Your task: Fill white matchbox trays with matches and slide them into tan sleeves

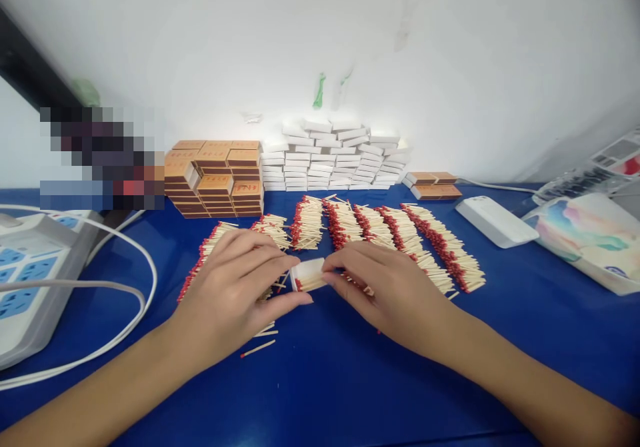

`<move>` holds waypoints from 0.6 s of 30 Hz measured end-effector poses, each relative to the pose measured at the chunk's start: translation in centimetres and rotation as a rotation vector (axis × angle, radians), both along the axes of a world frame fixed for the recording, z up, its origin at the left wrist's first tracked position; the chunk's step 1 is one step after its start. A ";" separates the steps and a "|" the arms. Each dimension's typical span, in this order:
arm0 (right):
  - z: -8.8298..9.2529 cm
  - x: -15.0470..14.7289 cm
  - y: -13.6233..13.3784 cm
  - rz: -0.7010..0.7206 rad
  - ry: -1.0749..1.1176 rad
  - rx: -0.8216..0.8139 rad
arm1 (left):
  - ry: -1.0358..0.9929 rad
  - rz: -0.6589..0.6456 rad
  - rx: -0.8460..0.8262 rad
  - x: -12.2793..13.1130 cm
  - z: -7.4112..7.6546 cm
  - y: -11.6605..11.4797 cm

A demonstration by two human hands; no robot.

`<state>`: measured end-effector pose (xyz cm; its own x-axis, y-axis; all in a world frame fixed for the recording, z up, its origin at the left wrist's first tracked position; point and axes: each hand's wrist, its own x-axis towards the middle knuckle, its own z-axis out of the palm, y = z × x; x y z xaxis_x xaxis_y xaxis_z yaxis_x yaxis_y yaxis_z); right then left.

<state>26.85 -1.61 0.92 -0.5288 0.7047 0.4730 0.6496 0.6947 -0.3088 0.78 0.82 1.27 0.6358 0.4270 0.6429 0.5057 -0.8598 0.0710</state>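
A small white matchbox tray with matches in it lies on the blue table between my two hands. My left hand curls round its left end, thumb and fingers pinching it. On the right end, the fingertips of my right hand press the tray and the matches in it. Rows of red-tipped matches are spread behind and under both hands. A few loose matches lie by my left wrist.
Orange matchbox sleeves and white inner trays are stacked against the white wall. Two more orange boxes lie to the right. A white power strip with cables sits at left. A white device and a colourful pack sit at right.
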 end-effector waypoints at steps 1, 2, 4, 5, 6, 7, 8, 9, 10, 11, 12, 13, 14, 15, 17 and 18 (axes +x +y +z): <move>0.1 0.2 0.2 -0.017 0.014 0.000 | 0.003 0.026 0.032 -0.2 0.2 0.2; 0.2 0.4 0.3 -0.034 0.012 0.005 | -0.001 0.061 0.061 -0.4 0.4 0.4; 0.1 0.6 0.7 -0.054 -0.023 0.021 | -0.018 0.156 0.105 -0.7 0.7 0.7; -0.1 0.5 0.8 -0.059 -0.051 0.021 | -0.026 0.193 0.121 -0.8 0.8 0.7; -0.3 0.4 1.0 -0.061 -0.082 0.013 | -0.035 0.223 0.126 -0.8 0.9 0.8; -0.5 0.1 1.1 -0.062 -0.113 -0.002 | -0.046 0.243 0.125 -0.8 0.9 0.8; -0.7 -0.2 1.2 -0.065 -0.142 -0.018 | -0.055 0.257 0.119 -0.8 0.9 0.8; -0.9 -0.5 1.4 -0.071 -0.170 -0.036 | -0.062 0.266 0.111 -0.7 0.8 0.7; -1.1 -0.8 1.5 -0.078 -0.196 -0.054 | -0.069 0.272 0.105 -0.6 0.8 0.6; -1.2 -1.1 1.7 -0.084 -0.214 -0.070 | -0.073 0.276 0.102 -0.6 0.7 0.6; -1.3 -1.3 1.9 -0.089 -0.226 -0.081 | -0.075 0.281 0.099 -0.6 0.7 0.5; -1.4 -1.5 2.1 -0.093 -0.232 -0.087 | -0.081 0.287 0.100 -0.6 0.7 0.5; -1.5 -1.6 2.3 -0.095 -0.237 -0.086 | -0.087 0.296 0.103 -0.6 0.7 0.5; -1.5 -1.6 2.4 -0.096 -0.241 -0.081 | -0.091 0.307 0.104 -0.6 0.7 0.5; -1.6 -1.6 2.7 -0.099 -0.250 -0.064 | -0.100 0.322 0.108 -0.7 0.8 0.6; -1.6 -1.6 2.8 -0.102 -0.254 -0.056 | -0.103 0.326 0.107 -0.8 0.8 0.6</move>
<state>25.27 1.16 -0.72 -0.5508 0.7814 0.2934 0.7766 0.6086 -0.1629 0.03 1.40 2.08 0.4068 0.5233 0.7487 0.7492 -0.6601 0.0543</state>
